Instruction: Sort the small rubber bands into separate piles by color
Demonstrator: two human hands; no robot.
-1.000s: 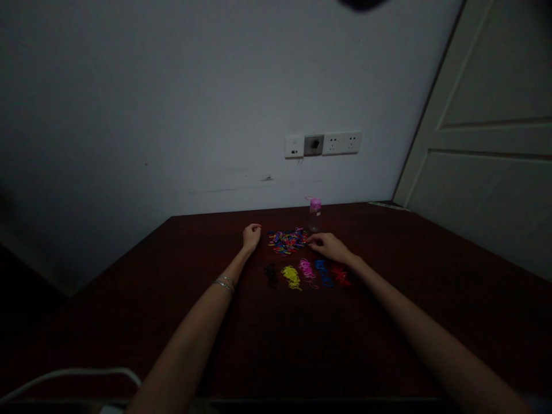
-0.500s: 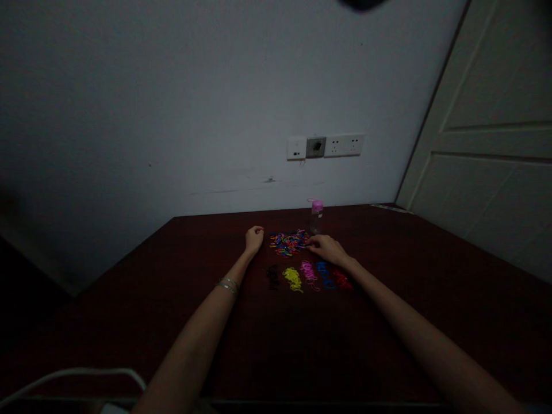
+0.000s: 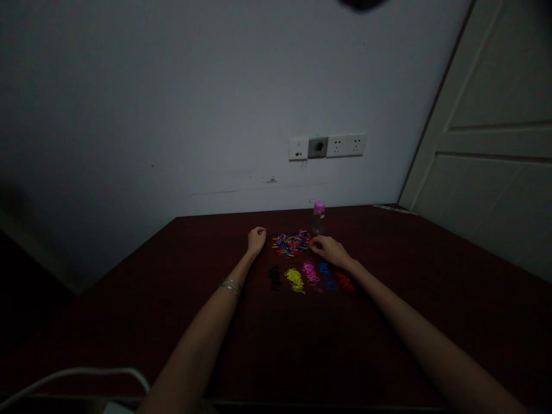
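A mixed heap of small colourful rubber bands (image 3: pixel 290 244) lies on the dark red table. Just left of it rests my left hand (image 3: pixel 257 240), its fingers curled closed; whether anything is inside is hidden. My right hand (image 3: pixel 330 249) touches the heap's right edge with thumb and fingers pinched together, and what they hold is too small to make out. Nearer to me, single-colour bunches lie in a row: black bands (image 3: pixel 274 277), yellow bands (image 3: pixel 295 280), pink bands (image 3: pixel 311 273), blue bands (image 3: pixel 328 276) and red bands (image 3: pixel 344 280), the last close to my right wrist.
A clear bottle with a pink cap (image 3: pixel 318 218) stands behind my right hand. The table (image 3: pixel 142 299) meets a wall with sockets (image 3: pixel 345 145). A white panelled door (image 3: pixel 487 144) is at the right. A white cable (image 3: pixel 86 371) loops by my left forearm.
The whole view has shifted slightly, with the things a little further right. Both hands keep nearly the same places beside the heap, the right one still pinching at its edge.
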